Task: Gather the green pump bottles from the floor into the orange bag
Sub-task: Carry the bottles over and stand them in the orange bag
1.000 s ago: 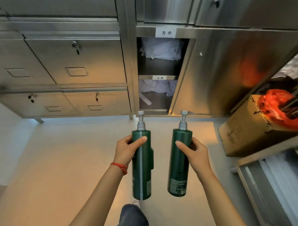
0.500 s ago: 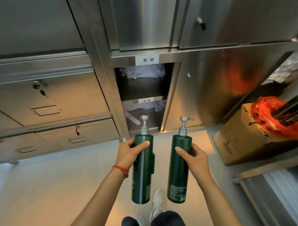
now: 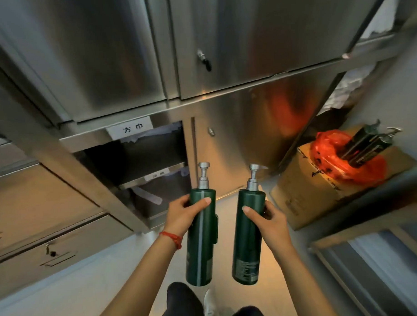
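Note:
Two tall green pump bottles with silver pumps hang upright in front of me. My left hand grips the left bottle near its shoulder. My right hand grips the right bottle at the same height. The orange bag lies on a cardboard box at the right, beyond my right hand. Two more green pump bottles stick out of the bag, pumps pointing up and right.
Steel cabinets with locked doors fill the wall ahead; one open compartment holds white cloths. Steel drawers stand at the left. A low steel frame with white cloth sits at the lower right. Pale floor lies below, with my legs and shoe.
The view has swung up and toward the right, bringing the box and orange bag closer to the middle. Both hands keep their grip on the bottles, still upright and side by side.

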